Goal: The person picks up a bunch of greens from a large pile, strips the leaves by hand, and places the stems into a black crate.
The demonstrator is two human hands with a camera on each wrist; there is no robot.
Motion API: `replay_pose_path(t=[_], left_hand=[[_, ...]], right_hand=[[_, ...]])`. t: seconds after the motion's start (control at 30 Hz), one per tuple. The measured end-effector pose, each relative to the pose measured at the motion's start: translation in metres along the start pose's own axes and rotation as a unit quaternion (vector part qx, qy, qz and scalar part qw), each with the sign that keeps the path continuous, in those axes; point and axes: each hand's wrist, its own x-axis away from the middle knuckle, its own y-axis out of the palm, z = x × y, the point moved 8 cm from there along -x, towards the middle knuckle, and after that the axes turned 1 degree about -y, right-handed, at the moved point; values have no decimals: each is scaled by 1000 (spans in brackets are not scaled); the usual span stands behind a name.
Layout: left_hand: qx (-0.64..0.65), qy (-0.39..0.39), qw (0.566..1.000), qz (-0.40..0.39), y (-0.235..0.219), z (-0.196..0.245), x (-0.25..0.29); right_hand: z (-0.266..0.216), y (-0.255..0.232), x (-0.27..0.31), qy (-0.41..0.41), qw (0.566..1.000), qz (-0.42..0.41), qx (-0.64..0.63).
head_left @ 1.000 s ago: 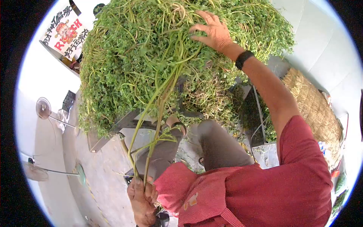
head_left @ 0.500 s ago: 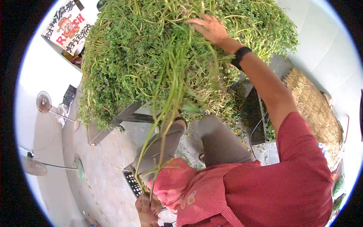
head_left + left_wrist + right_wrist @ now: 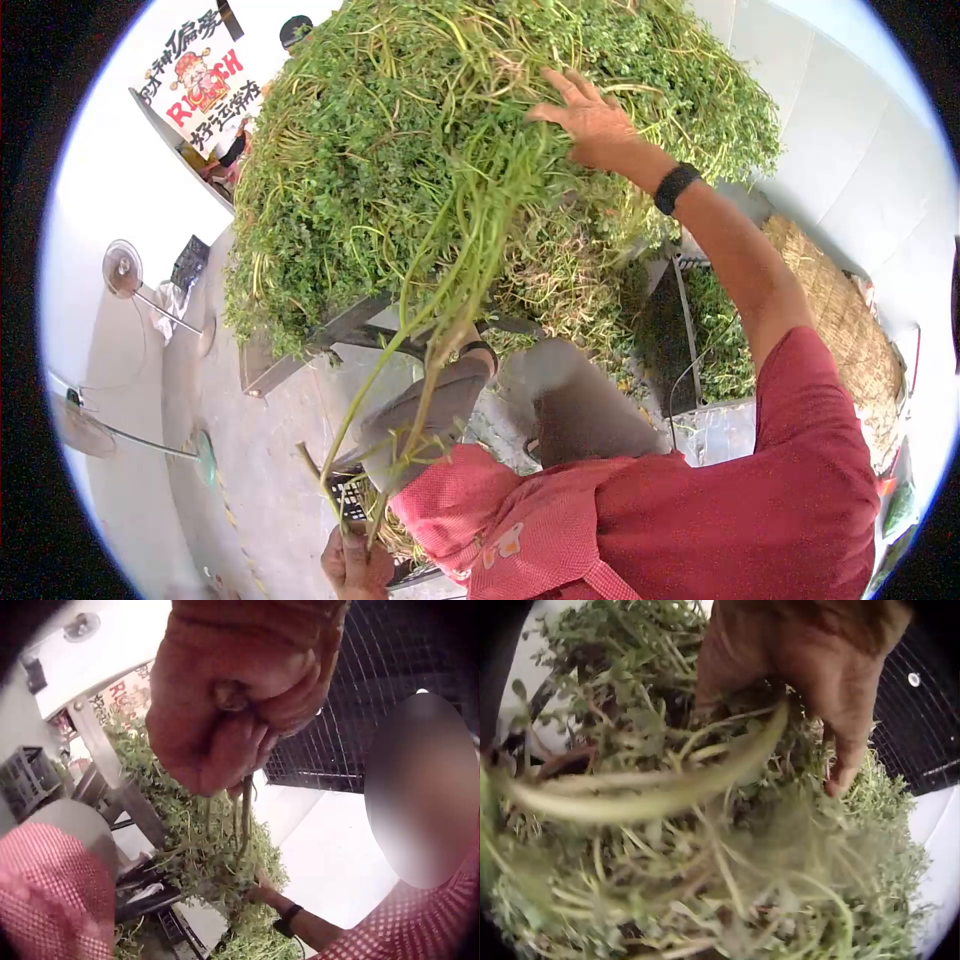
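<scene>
Low at the front, my left hand (image 3: 355, 565) grips the thick lower ends of a few long green stems (image 3: 425, 400). The left wrist view shows that hand's (image 3: 236, 712) fingers curled around them. These stems slant up to their leafy tops, which overlap a large heap of leafy greens (image 3: 340, 190). My right hand (image 3: 590, 120) is at the heap beside those tops, its fingers spread. In the right wrist view, the right hand (image 3: 802, 667) reaches among leaves and thin stems, some fingers hidden, with a blurred thick stem (image 3: 630, 799) passing below the palm.
The heap lies on a metal-framed stand (image 3: 300, 350). A black crate (image 3: 352, 492) sits on the floor by the left hand. Another dark crate (image 3: 670, 345) with greens stands right of the knees, near a straw mat (image 3: 835, 310). Fans (image 3: 122, 268) stand at the left wall.
My left hand has drawn down toward the lower edge with the stems, and their leafy tops hang lower over the heap. My right hand stays by the heap, its fingers spread wider than half a second ago.
</scene>
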Motion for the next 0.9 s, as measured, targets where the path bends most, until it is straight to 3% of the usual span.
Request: replay_pose_path(t=[0.1, 0.17, 0.2, 0.23, 0.3, 0.33, 0.4, 0.43, 0.47, 0.5, 0.53, 0.57, 0.63, 0.67, 0.73, 0.83, 0.87, 0.9], left_hand=[[-41, 8, 998, 37, -19, -2, 5], [-61, -7, 996, 60, -54, -20, 2], [36, -21, 999, -8, -73, -32, -4], [134, -37, 987, -74, -81, -40, -7], [38, -40, 991, 118, -106, -38, 10], [181, -85, 975, 94, -127, -62, 10], [119, -72, 988, 70, -120, -69, 6], [57, -60, 996, 42, -113, -70, 9], [46, -60, 996, 43, -96, -63, 6], [-3, -4, 996, 93, -89, -58, 6], [5, -76, 997, 18, -93, -70, -3], [-7, 47, 999, 10, -79, -62, -21], [-91, -3, 995, 29, -70, -58, -16], [-71, -12, 997, 8, -61, -57, -12], [-71, -23, 997, 19, -64, -62, -8], [-60, -4, 998, 18, -68, -64, -6], [-49, 12, 999, 10, -67, -62, -4], [-54, 8, 998, 16, -66, -60, -3]], right_hand=[[9, -3, -4, 18, 1000, -21, -6], [28, 2, -8, 21, 998, 9, 59], [42, 5, -9, -19, 994, 97, 39], [73, 24, -17, -20, 994, 96, 40], [130, 48, -26, 52, 985, 126, 110], [130, 38, -28, 49, 984, 128, 110], [140, 21, -21, 153, 972, 86, 159], [124, 29, -17, 148, 973, 81, 158], [104, 50, -21, 117, 978, 24, 173], [84, 69, -24, 84, 978, -33, 188], [72, 70, -13, 185, 980, -63, 42], [63, 69, -7, 176, 981, -78, 37], [50, 61, 11, 175, 980, -28, 91], [58, 68, 14, 156, 985, 6, 80], [32, 33, 35, 102, 990, 56, 85], [-9, -5, 55, 164, 984, -61, 39], [-17, -8, 65, 162, 984, -69, 35], [-31, -20, 69, 118, 992, 6, -32]])
